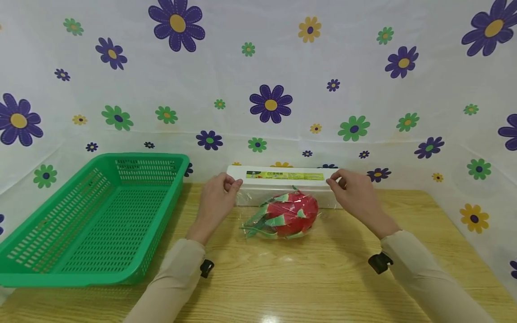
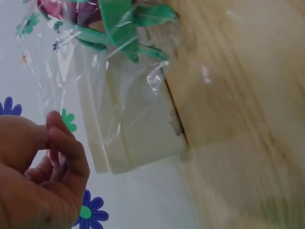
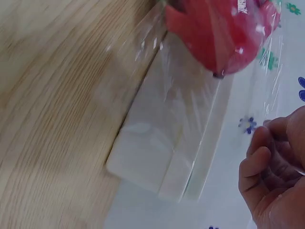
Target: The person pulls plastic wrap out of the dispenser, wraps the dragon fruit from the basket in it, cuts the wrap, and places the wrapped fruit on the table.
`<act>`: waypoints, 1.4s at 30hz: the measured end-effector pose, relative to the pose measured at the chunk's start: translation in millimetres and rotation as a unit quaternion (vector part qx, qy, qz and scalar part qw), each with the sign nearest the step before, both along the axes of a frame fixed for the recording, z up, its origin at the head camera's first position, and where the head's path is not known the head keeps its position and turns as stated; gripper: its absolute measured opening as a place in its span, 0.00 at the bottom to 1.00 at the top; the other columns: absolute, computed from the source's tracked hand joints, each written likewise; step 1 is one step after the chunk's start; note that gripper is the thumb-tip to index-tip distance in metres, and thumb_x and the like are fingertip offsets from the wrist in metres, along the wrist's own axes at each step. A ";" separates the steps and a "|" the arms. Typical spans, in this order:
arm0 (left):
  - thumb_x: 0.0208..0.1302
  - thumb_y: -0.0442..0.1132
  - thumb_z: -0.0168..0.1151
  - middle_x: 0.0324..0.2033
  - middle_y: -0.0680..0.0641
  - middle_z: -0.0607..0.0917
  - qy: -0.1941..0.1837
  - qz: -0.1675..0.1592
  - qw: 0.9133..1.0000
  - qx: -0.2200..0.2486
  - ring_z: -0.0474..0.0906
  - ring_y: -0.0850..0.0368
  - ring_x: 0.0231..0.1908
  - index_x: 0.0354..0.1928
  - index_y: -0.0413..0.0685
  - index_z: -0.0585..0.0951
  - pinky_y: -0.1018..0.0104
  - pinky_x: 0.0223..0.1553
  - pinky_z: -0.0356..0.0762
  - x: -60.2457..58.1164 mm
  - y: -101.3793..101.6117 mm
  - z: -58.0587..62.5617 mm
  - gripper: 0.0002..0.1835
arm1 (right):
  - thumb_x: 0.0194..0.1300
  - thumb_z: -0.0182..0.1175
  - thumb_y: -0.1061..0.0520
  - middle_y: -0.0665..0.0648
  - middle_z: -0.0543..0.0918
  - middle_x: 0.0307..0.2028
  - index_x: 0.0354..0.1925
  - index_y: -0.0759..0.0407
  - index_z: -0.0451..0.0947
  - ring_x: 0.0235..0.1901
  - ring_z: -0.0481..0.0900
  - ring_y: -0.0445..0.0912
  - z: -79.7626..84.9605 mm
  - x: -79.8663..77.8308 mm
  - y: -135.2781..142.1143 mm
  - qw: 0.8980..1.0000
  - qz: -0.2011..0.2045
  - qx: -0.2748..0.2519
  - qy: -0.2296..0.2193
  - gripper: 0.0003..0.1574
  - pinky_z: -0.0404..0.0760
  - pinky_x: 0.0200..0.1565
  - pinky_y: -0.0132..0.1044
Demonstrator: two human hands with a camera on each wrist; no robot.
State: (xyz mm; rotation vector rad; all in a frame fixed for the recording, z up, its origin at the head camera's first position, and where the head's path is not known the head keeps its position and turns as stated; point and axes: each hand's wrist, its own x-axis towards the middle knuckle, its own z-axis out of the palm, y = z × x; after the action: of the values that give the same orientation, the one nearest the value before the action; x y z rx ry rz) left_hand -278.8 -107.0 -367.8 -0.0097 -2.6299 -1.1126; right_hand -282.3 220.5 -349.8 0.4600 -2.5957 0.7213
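Note:
A red dragon fruit point(image 1: 292, 213) with green scales sits in front of a long white cling film box point(image 1: 238, 172) and is covered by clear cling film point(image 1: 248, 211). My left hand point(image 1: 218, 197) pinches the film's left edge between thumb and forefinger; the left wrist view shows the stretched film point(image 2: 62, 71) running from those fingertips to the fruit. On the other side my right hand point(image 1: 357, 193) pinches the film's right edge. Both hands are at the height of the box, one near each of its ends.
A large green plastic basket point(image 1: 161, 251) stands on the left of the wooden table point(image 1: 282, 278). Behind the table hangs a white cloth point(image 1: 226, 76) printed with flowers. Dark straps point(image 1: 379, 262) circle both wrists over beige sleeves.

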 end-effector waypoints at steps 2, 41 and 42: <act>0.76 0.51 0.58 0.32 0.44 0.82 -0.001 0.008 1.000 0.004 0.79 0.51 0.29 0.43 0.43 0.79 0.64 0.34 0.70 0.0 2.5 2.2 0.16 | 0.72 0.62 0.57 0.60 0.86 0.26 0.41 0.65 0.84 0.23 0.78 0.46 0.2 -3.5 -7.1 0.999 -0.010 -0.021 -0.029 0.10 0.73 0.26 0.33; 0.66 0.46 0.71 0.74 0.44 0.68 -0.153 -0.263 0.939 -0.164 0.66 0.44 0.73 0.75 0.55 0.62 0.44 0.72 0.68 38.3 25.8 -4.6 0.40 | 0.67 0.65 0.61 0.74 0.80 0.53 0.57 0.68 0.80 0.46 0.82 0.64 0.2 -18.2 46.5 0.992 0.061 0.056 -0.096 0.22 0.82 0.47 0.59; 0.66 0.44 0.70 0.74 0.44 0.69 -0.148 -0.262 0.940 -0.161 0.66 0.44 0.74 0.75 0.54 0.62 0.44 0.72 0.68 38.0 26.2 -5.1 0.39 | 0.67 0.65 0.61 0.75 0.79 0.55 0.58 0.68 0.79 0.47 0.82 0.65 -1.4 -20.5 48.3 0.990 0.067 0.066 -0.102 0.23 0.81 0.49 0.61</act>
State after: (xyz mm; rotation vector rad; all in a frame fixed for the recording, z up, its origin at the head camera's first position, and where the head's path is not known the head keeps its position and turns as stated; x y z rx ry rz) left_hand -240.8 -80.8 -372.9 -0.6984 -3.1607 -0.8516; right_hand -302.8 268.9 -351.2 0.6372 -2.8385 0.6740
